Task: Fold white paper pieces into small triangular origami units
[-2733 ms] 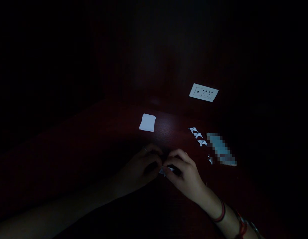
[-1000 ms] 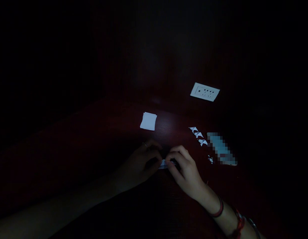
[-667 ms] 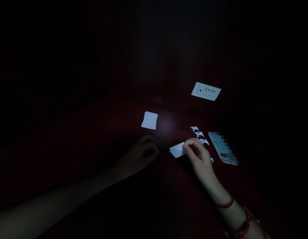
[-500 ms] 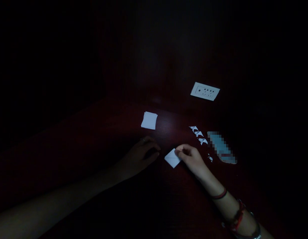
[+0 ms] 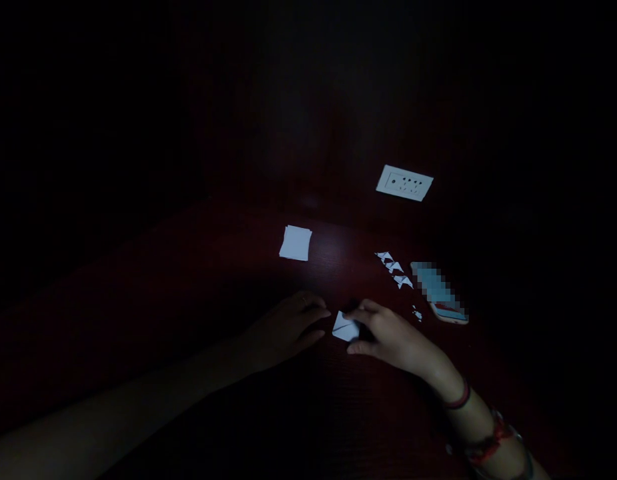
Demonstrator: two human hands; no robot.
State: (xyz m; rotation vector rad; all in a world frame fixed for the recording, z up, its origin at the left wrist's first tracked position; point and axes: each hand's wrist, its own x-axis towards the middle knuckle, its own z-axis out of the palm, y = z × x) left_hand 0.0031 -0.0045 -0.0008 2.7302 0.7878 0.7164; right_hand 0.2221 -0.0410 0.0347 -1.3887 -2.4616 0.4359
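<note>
A small white square of paper (image 5: 342, 328), with a diagonal crease or fold line across it, is at the near middle of the dark red table. My right hand (image 5: 388, 337) is on its right side, index finger on the paper's top and thumb by its lower edge. Part of the paper is hidden under these fingers. Just left of the paper is my left hand (image 5: 293, 327), in shadow, with thumb and fingers apart and nothing between them. Its fingertips stop short of the paper.
Farther back lies a stack of white paper squares (image 5: 295, 243). To the right are several small folded paper pieces (image 5: 392, 268), tiny paper scraps (image 5: 417, 314) and a phone (image 5: 441, 293) with a blurred screen. A white power socket (image 5: 404, 183) is behind. Surroundings are very dark.
The paper has turned and now sits slightly lower in view. My right hand has shifted from a corner pinch to a wider grasp, thumb lower. My left hand has come nearer the paper.
</note>
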